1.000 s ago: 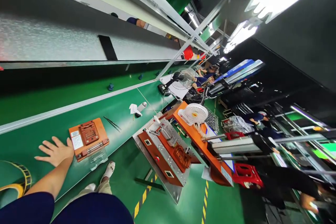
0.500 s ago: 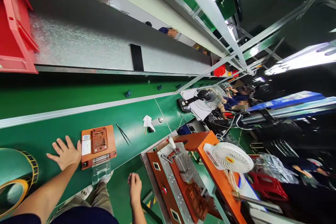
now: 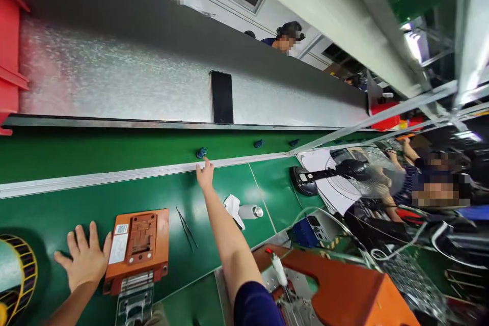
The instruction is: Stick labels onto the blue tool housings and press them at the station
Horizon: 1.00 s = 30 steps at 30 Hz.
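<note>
My left hand (image 3: 87,260) lies flat on the green bench top with its fingers spread. Its thumb side is close beside an orange-brown fixture block (image 3: 142,240), which has a recessed nest, a QR label and a clear hinged flap (image 3: 134,299) hanging at its near edge. Stretched far forward, my right hand (image 3: 205,175) holds nothing that I can see, and its fingers are apart. The fingertips are just below a small dark blue knob (image 3: 201,152) on the green back panel; whether they touch it I cannot tell. Tweezers (image 3: 187,229) lie between the fixture block and my right arm.
A white tissue (image 3: 234,210) and a small bottle (image 3: 251,212) lie right of my forearm. Farther right are a black fan (image 3: 305,181) and an orange machine frame (image 3: 344,280). A phone (image 3: 221,97) lies on the metal shelf (image 3: 153,86). A tape reel (image 3: 28,275) stands left. People sit beyond.
My right hand has gone from low beside the bench up and forward to the back panel. The view has shifted and come closer. My left hand stays flat beside the fixture block.
</note>
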Each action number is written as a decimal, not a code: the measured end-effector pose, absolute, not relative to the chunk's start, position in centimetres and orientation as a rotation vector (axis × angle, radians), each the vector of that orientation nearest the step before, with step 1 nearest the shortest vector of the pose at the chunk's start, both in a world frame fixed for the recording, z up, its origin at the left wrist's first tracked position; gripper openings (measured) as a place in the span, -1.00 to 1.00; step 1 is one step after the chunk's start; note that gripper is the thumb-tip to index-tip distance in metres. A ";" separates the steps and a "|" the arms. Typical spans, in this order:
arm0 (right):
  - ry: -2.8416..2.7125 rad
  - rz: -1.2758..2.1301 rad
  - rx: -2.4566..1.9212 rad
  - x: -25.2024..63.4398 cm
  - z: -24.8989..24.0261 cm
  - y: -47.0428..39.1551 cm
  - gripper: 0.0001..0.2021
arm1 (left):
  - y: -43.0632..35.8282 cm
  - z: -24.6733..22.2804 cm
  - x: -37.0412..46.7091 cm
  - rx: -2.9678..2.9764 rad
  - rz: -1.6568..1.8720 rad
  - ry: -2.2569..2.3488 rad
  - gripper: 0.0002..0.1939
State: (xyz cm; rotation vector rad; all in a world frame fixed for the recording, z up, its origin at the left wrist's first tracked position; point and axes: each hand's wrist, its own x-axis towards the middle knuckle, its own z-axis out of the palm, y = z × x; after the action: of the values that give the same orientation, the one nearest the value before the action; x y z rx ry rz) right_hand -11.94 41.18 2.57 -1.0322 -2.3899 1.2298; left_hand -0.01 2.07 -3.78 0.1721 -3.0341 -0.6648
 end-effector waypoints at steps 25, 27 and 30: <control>-2.113 2.495 -0.263 2.7 9.3 22.6 -0.61 | -0.4 -0.5 0.3 0.233 -1.230 -2.777 -0.43; -2.072 2.604 -0.141 4.2 10.4 21.1 -0.60 | -0.1 2.4 1.6 0.300 -1.659 -2.653 -0.42; -2.166 2.656 0.009 6.0 11.3 19.5 -0.56 | 0.5 6.8 3.8 0.559 -2.979 -2.261 -0.40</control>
State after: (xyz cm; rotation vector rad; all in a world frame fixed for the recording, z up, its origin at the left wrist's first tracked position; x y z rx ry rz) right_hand 5.96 19.49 11.33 0.0088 -2.1660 2.6563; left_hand 3.76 0.46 6.85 0.5593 -2.2609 -2.9791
